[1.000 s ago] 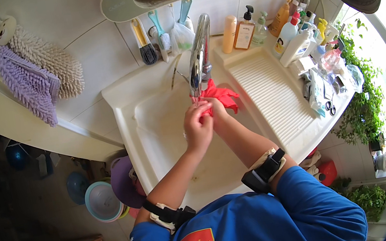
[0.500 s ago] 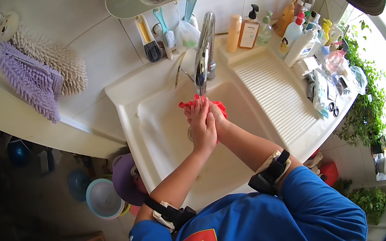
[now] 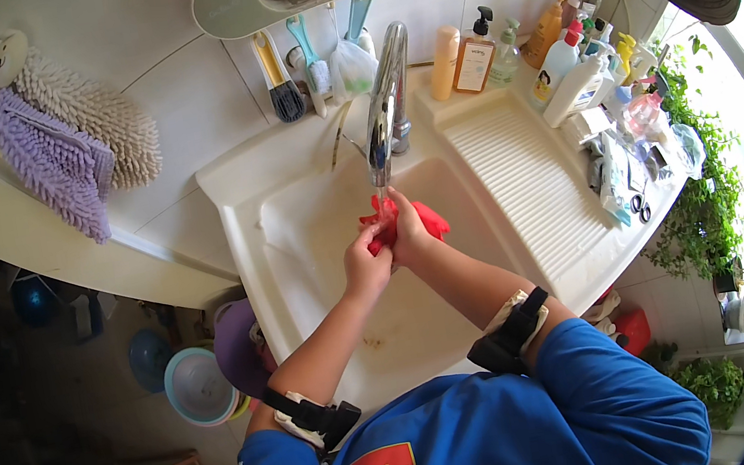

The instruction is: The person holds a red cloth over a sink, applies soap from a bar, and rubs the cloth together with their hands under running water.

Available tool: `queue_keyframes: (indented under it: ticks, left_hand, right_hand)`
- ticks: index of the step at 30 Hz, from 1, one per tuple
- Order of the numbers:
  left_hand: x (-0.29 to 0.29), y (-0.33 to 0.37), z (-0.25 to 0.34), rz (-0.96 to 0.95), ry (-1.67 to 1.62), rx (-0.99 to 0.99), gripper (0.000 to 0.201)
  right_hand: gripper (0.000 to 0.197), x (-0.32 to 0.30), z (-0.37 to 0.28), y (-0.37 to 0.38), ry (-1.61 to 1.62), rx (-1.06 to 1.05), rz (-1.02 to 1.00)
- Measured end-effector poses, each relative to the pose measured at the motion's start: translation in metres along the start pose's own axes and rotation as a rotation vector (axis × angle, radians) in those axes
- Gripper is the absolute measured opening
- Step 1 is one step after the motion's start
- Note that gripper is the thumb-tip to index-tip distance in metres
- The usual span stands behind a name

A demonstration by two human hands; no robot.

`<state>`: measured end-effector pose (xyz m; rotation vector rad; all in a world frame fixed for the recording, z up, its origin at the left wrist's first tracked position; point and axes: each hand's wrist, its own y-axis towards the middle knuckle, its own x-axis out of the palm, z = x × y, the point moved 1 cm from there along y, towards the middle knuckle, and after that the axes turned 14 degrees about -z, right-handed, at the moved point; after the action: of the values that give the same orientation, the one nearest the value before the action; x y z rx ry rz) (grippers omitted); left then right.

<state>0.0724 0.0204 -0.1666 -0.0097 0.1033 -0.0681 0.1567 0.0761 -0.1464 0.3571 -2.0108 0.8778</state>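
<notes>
A crumpled red cloth point(image 3: 430, 218) is bunched between my hands, right beneath the spout of the chrome faucet point(image 3: 386, 99). My left hand point(image 3: 366, 259) is closed on the cloth's left side, its fingers curled into the fabric. On the other side my right hand point(image 3: 409, 231) grips the cloth, thumb pointing up toward the spout, with red fabric spilling past its outer edge. Both hands are over the basin of the cream-coloured sink point(image 3: 251, 281). Some of my fingers are hidden by the cloth.
Right of the basin lies a ribbed washboard point(image 3: 528, 174), bordered by several bottles point(image 3: 473, 61) and scissors point(image 3: 641, 207). Brushes point(image 3: 283, 91) hang behind, below a soap holder point(image 3: 231, 6). Fluffy mitts point(image 3: 53, 156) hang at left, above basins point(image 3: 200, 386) on the floor.
My hands have gone from pressed together over the cloth to apart, gripping it from either side. The left hand has moved down and left, and more red fabric shows.
</notes>
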Motion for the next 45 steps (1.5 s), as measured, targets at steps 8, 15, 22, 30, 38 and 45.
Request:
queue_keyframes:
  ticks: [8,15,22,30,38,45]
  left_hand:
    - [0.004,-0.005,0.041,-0.005,0.318,0.208,0.006]
    - [0.014,0.028,0.064,0.104,0.713,0.315,0.021]
    - [-0.046,0.054,-0.001,0.246,0.443,-0.148,0.042]
    - [-0.078,0.001,0.018,-0.028,-0.161,-0.322,0.014]
    - [-0.059,0.01,0.044,-0.088,-0.173,-0.114,0.018]
    - [0.024,0.023,0.054,-0.102,0.483,0.413,0.016]
  right_hand:
    - [0.029,-0.043,-0.026,0.043,-0.118,0.02,0.086]
    - [0.03,-0.028,-0.003,0.047,-0.172,-0.05,0.159]
    - [0.045,0.011,-0.008,0.016,-0.109,-0.037,0.109]
    - [0.024,-0.031,-0.047,0.027,0.064,-0.019,0.047]
    - [0.024,-0.049,-0.012,0.033,-0.027,0.146,-0.068]
    - [0.036,-0.077,0.035,0.053,0.406,-0.293,-0.812]
